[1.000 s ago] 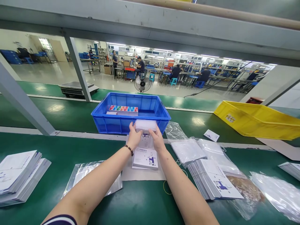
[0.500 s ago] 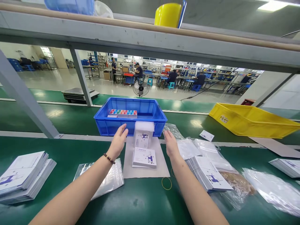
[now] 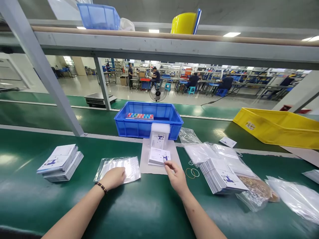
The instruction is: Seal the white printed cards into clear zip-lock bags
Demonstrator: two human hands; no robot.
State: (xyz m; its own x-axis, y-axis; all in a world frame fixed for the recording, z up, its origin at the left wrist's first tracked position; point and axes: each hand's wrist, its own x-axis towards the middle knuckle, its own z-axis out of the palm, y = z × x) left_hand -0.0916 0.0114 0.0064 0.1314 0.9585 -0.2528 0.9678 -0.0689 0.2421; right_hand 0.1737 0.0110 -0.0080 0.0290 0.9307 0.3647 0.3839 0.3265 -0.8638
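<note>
My left hand [image 3: 114,177] lies on the flat clear plastic bags [image 3: 133,168], its fingers curled in at their right part; the fingertips are partly hidden. My right hand [image 3: 176,176] is at the near right corner of a small stack of white booklets [image 3: 158,155] with a purple print. Its thumb and fingers are a little apart, with nothing seen between them. The stack lies on a sheet of brown card [image 3: 147,167]. Behind it, an upright stack of booklets [image 3: 157,141] with white foam wrap on top leans by the blue bin [image 3: 132,127].
Booklet stacks stand at left [image 3: 59,159] and right [image 3: 221,176]. Rubber bands [image 3: 194,172] lie right of the card. More plastic bags [image 3: 294,196] spread rightward. A yellow bin [image 3: 274,127] stands at the back right. A metal post [image 3: 62,99] rises at left under a shelf beam [image 3: 159,43].
Both hands have come back from beside the blue bin. My left hand has moved down onto the plastic bags, my right to the low booklet stack. The view has shifted left.
</note>
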